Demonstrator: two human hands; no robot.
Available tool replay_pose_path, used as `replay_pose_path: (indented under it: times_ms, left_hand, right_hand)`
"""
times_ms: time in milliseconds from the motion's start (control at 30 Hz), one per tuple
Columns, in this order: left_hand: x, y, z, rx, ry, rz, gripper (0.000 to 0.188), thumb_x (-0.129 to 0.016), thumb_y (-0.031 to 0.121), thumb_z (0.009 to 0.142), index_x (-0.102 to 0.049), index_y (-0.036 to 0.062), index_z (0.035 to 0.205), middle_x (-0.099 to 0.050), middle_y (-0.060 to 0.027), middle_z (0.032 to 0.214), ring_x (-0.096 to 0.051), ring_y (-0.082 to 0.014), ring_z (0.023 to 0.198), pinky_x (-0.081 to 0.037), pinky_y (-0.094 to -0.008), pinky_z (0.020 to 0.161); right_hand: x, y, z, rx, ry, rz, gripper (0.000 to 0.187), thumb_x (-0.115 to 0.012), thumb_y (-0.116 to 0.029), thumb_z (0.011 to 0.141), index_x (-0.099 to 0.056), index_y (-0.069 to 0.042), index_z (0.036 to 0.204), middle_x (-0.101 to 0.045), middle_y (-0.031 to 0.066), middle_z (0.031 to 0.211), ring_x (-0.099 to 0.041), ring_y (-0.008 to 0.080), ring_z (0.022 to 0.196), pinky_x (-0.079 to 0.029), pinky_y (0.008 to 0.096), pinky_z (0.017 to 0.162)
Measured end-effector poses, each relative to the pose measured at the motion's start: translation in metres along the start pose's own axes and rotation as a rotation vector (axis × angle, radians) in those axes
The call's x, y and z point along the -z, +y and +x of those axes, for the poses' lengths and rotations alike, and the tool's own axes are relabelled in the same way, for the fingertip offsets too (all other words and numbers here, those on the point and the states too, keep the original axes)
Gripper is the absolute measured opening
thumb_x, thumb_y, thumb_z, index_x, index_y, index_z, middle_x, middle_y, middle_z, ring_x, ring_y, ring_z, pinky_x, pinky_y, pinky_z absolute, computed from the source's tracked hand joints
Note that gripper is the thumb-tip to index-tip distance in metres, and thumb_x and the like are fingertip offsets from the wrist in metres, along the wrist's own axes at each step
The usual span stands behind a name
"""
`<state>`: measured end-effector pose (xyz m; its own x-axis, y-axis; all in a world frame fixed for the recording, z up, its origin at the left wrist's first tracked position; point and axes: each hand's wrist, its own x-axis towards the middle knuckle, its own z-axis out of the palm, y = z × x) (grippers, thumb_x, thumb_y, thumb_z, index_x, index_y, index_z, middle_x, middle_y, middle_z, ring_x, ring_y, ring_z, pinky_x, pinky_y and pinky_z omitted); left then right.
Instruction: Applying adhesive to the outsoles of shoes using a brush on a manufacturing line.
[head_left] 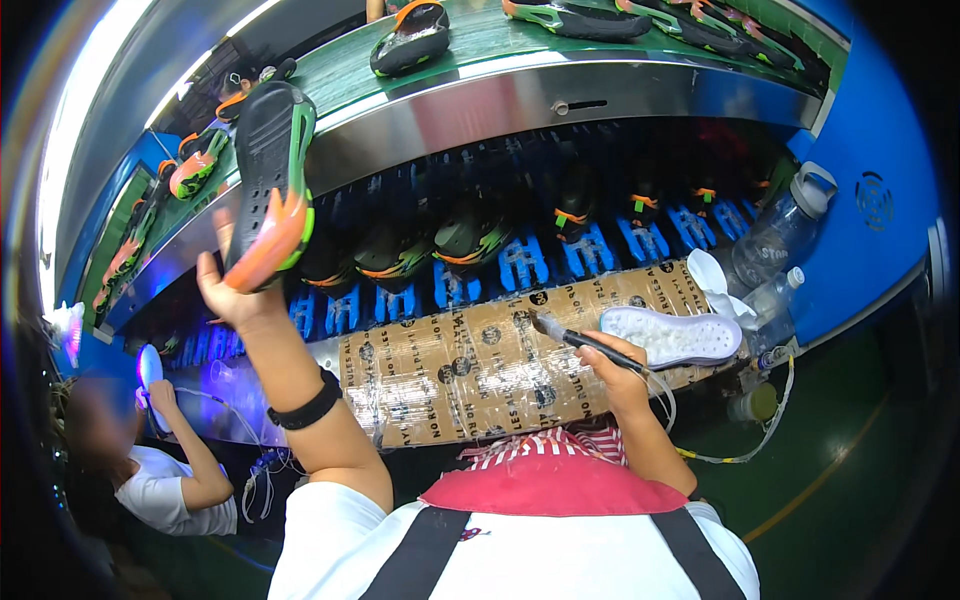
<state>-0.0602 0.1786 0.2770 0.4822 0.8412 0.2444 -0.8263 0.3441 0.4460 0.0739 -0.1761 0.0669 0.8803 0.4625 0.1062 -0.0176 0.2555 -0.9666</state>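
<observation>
My left hand (240, 295) is raised at the left, with a black shoe (268, 150) trimmed in orange and green resting against its palm and fingers. The shoe stands on end, its ridged, holed underside showing, and hides part of the palm. In my right hand (617, 368) is a dark-handled brush (590, 343), its bristles pointing left over the cardboard-covered bench (450, 375). Just beyond the right hand lies a white shoe sole (675, 336), open side up, with white, bumpy material inside.
Shoes such as a black one (410, 45) ride a green conveyor (335, 75) behind a metal rail (480, 105). Below, more shoes sit near blue holders (458, 285). Bottles (785, 225) and a white spoon-shaped piece (708, 275) stand right. A co-worker (165, 480) holds a sole (150, 370) at left.
</observation>
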Motion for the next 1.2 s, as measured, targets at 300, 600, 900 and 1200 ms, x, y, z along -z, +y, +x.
replay_pose_path:
  times_ms: [300,600,900,1200]
  left_hand:
    - [0.031,-0.077,-0.028,0.556,-0.634,-0.126,0.083,-0.038,0.063,0.088,-0.033,-0.0047,0.136,-0.042,-0.0233,0.134,-0.042,-0.038,0.122,-0.04,-0.046,0.1]
    - [0.065,-0.129,-0.124,0.846,-0.228,-0.067,0.075,-0.023,0.061,0.092,-0.05,-0.0017,0.123,-0.058,-0.0256,0.108,-0.061,-0.0378,0.096,-0.056,-0.0485,0.078]
    - [0.104,-0.162,-0.184,1.027,-0.224,-0.021,0.06,-0.037,0.054,0.093,-0.045,0.0082,0.131,-0.055,-0.0095,0.124,-0.059,-0.0197,0.107,-0.052,-0.0357,0.088]
    - [0.113,-0.155,-0.174,0.992,-0.214,-0.113,0.062,-0.041,0.057,0.091,-0.048,0.0051,0.125,-0.059,-0.0137,0.116,-0.062,-0.0239,0.101,-0.053,-0.0393,0.088]
  right_hand:
    - [-0.005,-0.005,-0.011,-0.041,-0.07,-0.041,0.021,-0.065,-0.001,0.081,-0.063,0.008,0.1,-0.069,0.0142,0.085,-0.066,0.015,0.075,-0.053,0.0237,0.068]
    - [-0.024,-0.054,-0.004,0.081,-0.147,0.081,0.017,-0.066,-0.001,0.081,-0.065,0.004,0.096,-0.068,0.0086,0.082,-0.063,0.0091,0.07,-0.049,0.0202,0.063]
    - [-0.082,-0.08,0.025,0.84,-0.196,-0.566,0.021,-0.071,-0.001,0.069,-0.064,0.002,0.088,-0.061,0.0122,0.069,-0.059,0.0244,0.055,-0.045,0.0311,0.051]
    - [-0.082,-0.078,0.009,0.815,-0.323,-0.523,0.024,-0.072,-0.001,0.065,-0.065,0.001,0.088,-0.062,0.012,0.066,-0.06,0.0264,0.056,-0.047,0.0324,0.051]
